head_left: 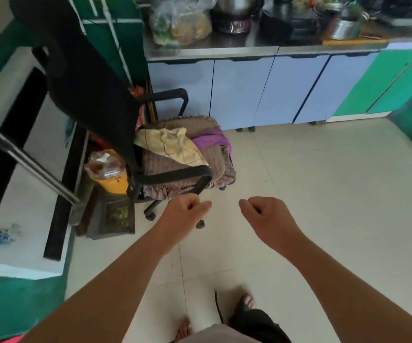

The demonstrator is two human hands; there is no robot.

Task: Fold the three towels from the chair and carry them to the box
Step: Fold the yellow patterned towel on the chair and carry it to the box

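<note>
A black office chair (93, 95) stands left of centre with a brown quilted cushion on its seat. On the seat lie a pale yellow checked towel (172, 146) and a purple towel (212, 139), both crumpled; a third towel I cannot make out. My left hand (187, 214) hovers just below the chair's near armrest, fingers curled, holding nothing. My right hand (266, 214) hangs over the bare floor to the right, also curled and without anything in it. No box is recognisable in view.
A steel counter (212, 52) with pots and bags runs along the back above blue cabinet doors (239, 92). A white and green unit (14, 169) with a metal bar fills the left. A yellow bucket (111, 179) stands beside the chair. Tiled floor (323, 181) spreads to the right.
</note>
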